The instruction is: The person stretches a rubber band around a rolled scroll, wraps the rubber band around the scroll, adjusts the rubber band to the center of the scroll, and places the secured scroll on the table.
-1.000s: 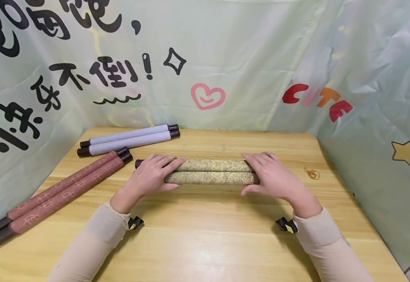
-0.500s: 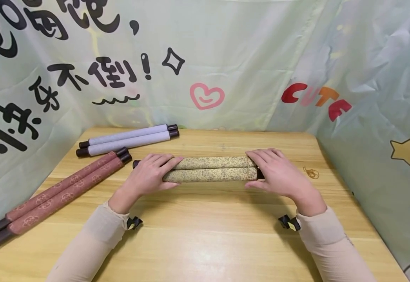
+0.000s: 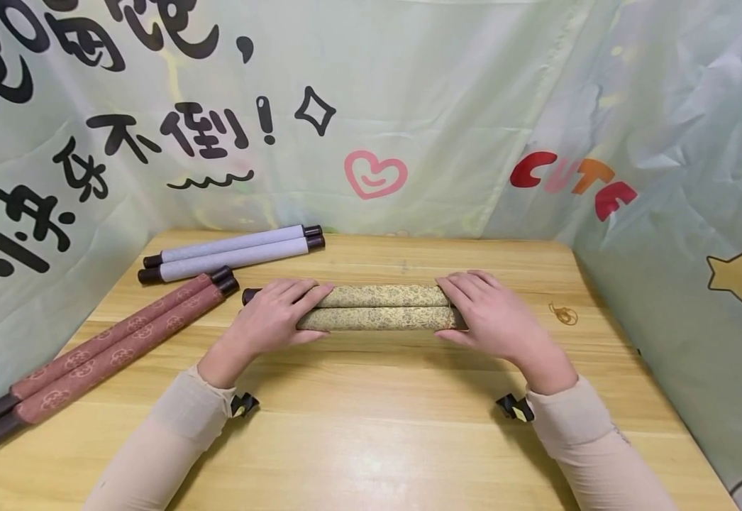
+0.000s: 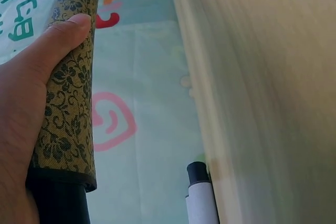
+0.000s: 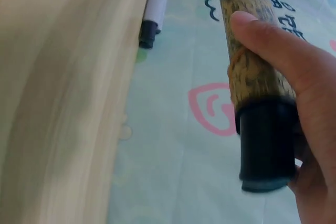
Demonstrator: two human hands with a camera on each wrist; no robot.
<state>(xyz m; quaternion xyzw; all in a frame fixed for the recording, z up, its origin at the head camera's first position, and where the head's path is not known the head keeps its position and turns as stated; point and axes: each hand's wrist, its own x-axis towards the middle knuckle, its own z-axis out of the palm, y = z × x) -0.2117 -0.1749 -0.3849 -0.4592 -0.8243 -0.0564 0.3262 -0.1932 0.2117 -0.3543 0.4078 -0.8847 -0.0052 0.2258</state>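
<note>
Two parallel rolls of a yellow scroll (image 3: pixel 384 306) with a dark floral pattern and black end knobs lie side by side across the middle of the head view. My left hand (image 3: pixel 275 312) grips the left end, its thumb along the near roll. At the other end my right hand (image 3: pixel 495 316) holds the scroll, fingers over the far roll and thumb on the near side. A thin orange-brown elastic band (image 5: pixel 236 61) loops round the cloth beside the black knob (image 5: pixel 266 145) in the right wrist view. My palms hide most of both ends.
A pair of red patterned rolls (image 3: pixel 112 348) lies diagonally at the left of the wooden table (image 3: pixel 371 426). Behind them is a pale lavender pair (image 3: pixel 237 252). Loose brown elastic bands (image 3: pixel 564 314) lie at the right. Printed curtains (image 3: pixel 447 121) enclose the back and sides.
My right hand slid outward, baring the near roll's black knob half a second ago, then came back inward over it. The scroll's right end rose slightly and dropped again. My left hand kept its hold.
</note>
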